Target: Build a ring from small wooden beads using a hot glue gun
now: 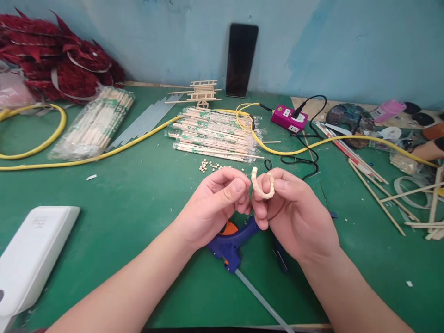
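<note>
Both hands meet at the centre of the frame, above the green desk (145, 194). The right hand (294, 217) pinches a U-shaped strip of small wooden pieces (262, 186) between thumb and forefinger. The left hand (215, 203) is curled narrow, and its fingertips seem to press on the strip's left leg. A blue hot glue gun (231, 241) lies directly beneath the hands, and loose wooden bits (210, 165) sit just above them, in front of the packs of chopsticks (215, 134). Bending such a strip likely calls for light, even pressure on both legs, with fingers kept off the joints so none cracks.
</note>
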`<state>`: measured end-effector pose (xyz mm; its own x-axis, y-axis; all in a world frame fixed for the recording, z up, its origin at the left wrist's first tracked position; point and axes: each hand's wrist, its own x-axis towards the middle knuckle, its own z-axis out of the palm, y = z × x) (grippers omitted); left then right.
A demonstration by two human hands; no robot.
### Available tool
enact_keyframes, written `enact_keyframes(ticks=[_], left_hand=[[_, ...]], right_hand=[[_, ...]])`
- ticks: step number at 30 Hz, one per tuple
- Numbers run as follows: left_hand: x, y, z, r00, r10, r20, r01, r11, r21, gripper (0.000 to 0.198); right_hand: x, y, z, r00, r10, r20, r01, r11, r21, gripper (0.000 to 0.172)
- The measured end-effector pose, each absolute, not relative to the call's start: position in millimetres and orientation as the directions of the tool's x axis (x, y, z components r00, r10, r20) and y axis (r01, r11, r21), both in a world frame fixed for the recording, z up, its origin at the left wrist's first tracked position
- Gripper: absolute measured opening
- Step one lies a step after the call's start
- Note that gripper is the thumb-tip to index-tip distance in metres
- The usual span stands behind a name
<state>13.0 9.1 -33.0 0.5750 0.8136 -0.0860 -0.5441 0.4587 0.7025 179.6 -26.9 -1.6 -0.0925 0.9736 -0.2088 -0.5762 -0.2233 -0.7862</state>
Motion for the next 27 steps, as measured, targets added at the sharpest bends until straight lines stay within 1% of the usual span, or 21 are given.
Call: enact_keyframes(ticks=[5,10,16,22,27], left_hand=[[11.0,11.3,-29.2,0.568,0.816,-0.107,-0.569,0.483,0.665,0.019],[10.6,11.8,-28.7,0.578,0.806,-0.128,-0.55,0.501,0.669,0.02],[4.0,14.4,-19.2,0.523,0.847,-0.09,-0.589,0.436,0.68,0.021],[-7.0,19.0,-6.1,0.48,0.877,-0.031,-0.626,0.367,0.688,0.017],[-9.2,20.8,-2.8,0.474,0.879,-0.043,-0.623,0.37,0.689,0.021]], right_hand=[[180.3,-27.1,-2.0,-0.088,0.977,-0.195,-0.552,-0.211,-0.807,0.019],[181.7,-27.2,-1.4,-0.088,0.98,-0.181,-0.521,-0.2,-0.83,0.019],[183.9,-27.8,3.1,-0.073,0.985,-0.158,-0.558,-0.171,-0.812,0.02],[185.4,-27.7,6.8,-0.097,0.985,-0.143,-0.558,-0.172,-0.812,0.021],[187.3,-26.8,7.4,-0.127,0.979,-0.157,-0.604,-0.202,-0.771,0.022]])
